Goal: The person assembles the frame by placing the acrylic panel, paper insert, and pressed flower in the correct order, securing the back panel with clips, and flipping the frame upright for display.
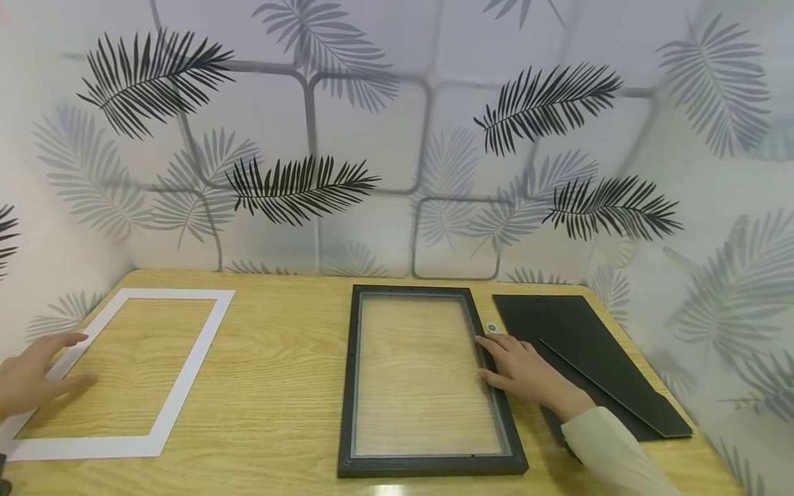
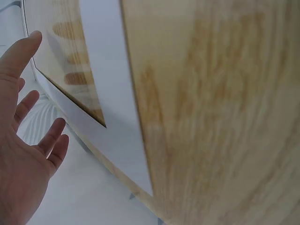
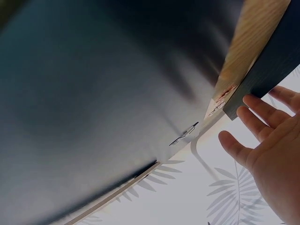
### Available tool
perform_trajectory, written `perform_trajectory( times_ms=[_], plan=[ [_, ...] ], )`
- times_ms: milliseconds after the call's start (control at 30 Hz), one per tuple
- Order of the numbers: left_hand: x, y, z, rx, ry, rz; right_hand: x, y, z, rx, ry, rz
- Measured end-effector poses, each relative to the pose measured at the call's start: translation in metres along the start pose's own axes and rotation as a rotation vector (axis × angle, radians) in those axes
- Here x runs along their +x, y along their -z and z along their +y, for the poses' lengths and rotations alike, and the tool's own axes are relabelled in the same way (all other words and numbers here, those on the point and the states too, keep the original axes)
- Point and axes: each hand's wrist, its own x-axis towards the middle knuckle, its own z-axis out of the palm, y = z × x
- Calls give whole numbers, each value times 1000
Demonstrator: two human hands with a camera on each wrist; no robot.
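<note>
A dark picture frame (image 1: 350, 379) with a clear pane (image 1: 428, 372) lies flat in the middle of the table. My right hand (image 1: 524, 368) rests at its right side bar, fingertips on the inner edge; in the right wrist view its fingers are spread beside the frame's bar (image 3: 276, 56). On the left lies a white rectangular mat (image 1: 189, 372) with a cut-out centre. Over the mat's left side hovers my left hand (image 1: 37, 372), thumb and fingers apart with nothing between them. The left wrist view shows its relaxed fingers (image 2: 49, 140) near the mat's border (image 2: 112, 70).
Right of the frame lies a black backing board (image 1: 558, 317) with a stand leg (image 1: 657, 413), partly behind my right forearm. A small metal hook (image 3: 184, 133) is on the board. A small sticker (image 1: 492, 328) sits beside the frame. A leaf-patterned wall covering (image 1: 372, 234) borders the wooden table (image 1: 279, 386).
</note>
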Motion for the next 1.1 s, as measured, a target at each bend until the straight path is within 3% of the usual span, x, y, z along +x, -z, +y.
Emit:
perform_trajectory(
  times_ms=[367,600,667,833,1100],
  plan=[
    [-5,-6,-13,-42,-54,89,-1,0,-1,1,-6,-1],
    [-4,-14,-27,-55,-228,240,-2,-2,-1,-3,-3,9],
    [-3,-18,-34,-62,-249,280,-2,-1,-1,-4,-3,11],
    [-1,-25,-49,-98,-222,313,-2,-1,-1,-9,4,16],
    [-1,-29,-48,-158,-157,329,-1,-2,0,-10,-3,2]
  ],
)
